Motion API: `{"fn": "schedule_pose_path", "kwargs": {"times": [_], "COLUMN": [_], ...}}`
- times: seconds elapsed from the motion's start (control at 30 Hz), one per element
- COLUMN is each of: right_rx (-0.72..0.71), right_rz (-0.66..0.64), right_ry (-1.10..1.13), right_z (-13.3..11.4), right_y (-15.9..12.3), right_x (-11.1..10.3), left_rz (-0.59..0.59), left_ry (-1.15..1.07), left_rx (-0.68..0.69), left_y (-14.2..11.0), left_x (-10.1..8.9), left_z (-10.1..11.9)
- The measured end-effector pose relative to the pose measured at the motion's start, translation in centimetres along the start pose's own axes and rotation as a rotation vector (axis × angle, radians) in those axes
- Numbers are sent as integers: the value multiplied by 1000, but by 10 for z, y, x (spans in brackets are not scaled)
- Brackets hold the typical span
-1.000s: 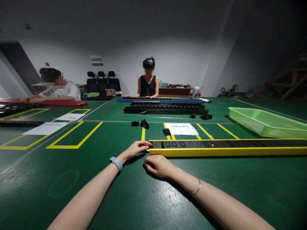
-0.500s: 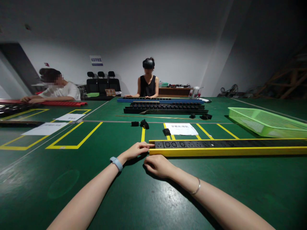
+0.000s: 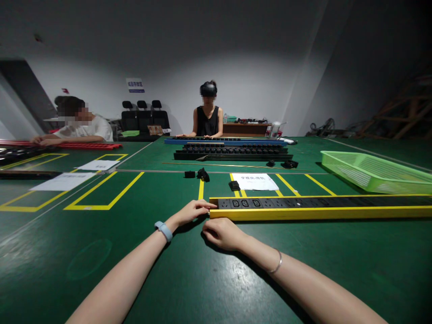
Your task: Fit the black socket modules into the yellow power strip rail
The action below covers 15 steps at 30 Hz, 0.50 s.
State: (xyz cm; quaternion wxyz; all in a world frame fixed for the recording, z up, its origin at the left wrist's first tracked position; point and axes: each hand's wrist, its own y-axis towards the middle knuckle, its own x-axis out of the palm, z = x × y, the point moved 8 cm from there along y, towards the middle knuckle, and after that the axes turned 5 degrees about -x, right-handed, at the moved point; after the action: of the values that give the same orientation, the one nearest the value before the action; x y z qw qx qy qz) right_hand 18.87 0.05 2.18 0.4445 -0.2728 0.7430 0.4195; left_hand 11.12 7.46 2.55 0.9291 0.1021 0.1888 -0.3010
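Note:
A long yellow rail (image 3: 313, 213) with black socket modules (image 3: 251, 203) set in its channel runs from the middle of the table to the right. My left hand (image 3: 189, 212) is at its left end, fingers stretched out, the index fingertip inside the channel against the end socket module. My right hand (image 3: 224, 233) lies curled on the table by the rail's front face, near the same end. Its fingers are folded under, so whatever they may hold is hidden. A light blue band is on my left wrist, a thin bangle on my right.
Behind the rail lie small black modules (image 3: 203, 174) and a white paper sign (image 3: 258, 182). A green plastic basket (image 3: 374, 173) stands at the right. Farther back are black strips (image 3: 232, 152) and a blue rail (image 3: 222, 141), with a co-worker (image 3: 208, 119) behind; another person (image 3: 84, 128) sits left.
My left index finger has pushed into the rail's end, and the row of socket modules has slid slightly right, mostly during the first half second. My right hand stays in place.

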Motion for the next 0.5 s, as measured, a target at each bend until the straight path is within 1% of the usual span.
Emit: {"fn": "schedule_pose_path", "kwargs": {"times": [0.07, 0.13, 0.17, 0.23, 0.33, 0.5], "right_rx": [-49, -83, -83, -64, -69, -99], "right_rz": [63, 184, 246, 301, 226, 157], "right_ry": [-39, -125, -177, -252, -280, -250], "right_z": [-4, -6, -6, -3, 5, 15], "right_y": [0, 0, 0, 2, 7, 9], "right_x": [-8, -25, -34, -48, -52, -49], "left_rz": [41, 89, 113, 150, 159, 123], "left_ry": [-48, -82, -102, -159, -237, -215], "left_rx": [-30, -61, -71, -81, -83, -88], "left_y": [1, 2, 3, 4, 6, 7], "left_x": [-3, -5, -7, -9, -9, -7], "left_z": [-5, -11, -14, -21, -27, -27]}}
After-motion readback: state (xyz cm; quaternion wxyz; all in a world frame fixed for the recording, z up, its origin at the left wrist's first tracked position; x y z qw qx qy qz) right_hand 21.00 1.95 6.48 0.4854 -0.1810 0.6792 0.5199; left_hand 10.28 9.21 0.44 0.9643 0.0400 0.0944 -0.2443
